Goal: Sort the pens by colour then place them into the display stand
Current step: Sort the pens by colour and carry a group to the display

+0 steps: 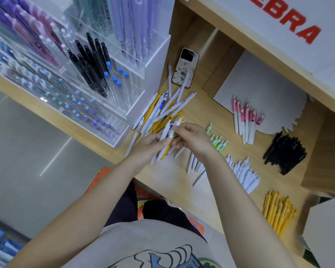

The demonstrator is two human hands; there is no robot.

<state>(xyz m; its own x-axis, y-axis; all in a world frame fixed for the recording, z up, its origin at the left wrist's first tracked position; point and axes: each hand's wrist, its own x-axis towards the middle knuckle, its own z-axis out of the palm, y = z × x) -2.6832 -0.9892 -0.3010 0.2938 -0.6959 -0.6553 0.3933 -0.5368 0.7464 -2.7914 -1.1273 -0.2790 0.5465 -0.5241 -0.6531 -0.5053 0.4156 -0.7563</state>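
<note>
Left hand grips a bundle of pens above the desk; right hand pinches one pen's top. Light, stiff, slippery barrels, best held mid-barrel

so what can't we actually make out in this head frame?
- Green-clip pens: partly behind the right hand, count unclear.
- Pens in the hands: clip colours hidden by fingers, blurred.
- Red sign lettering: cut off by the top edge.
- Unsorted pile: pens overlap, count unclear.
- Left hand grips a bundle; exact number unreadable.
</note>
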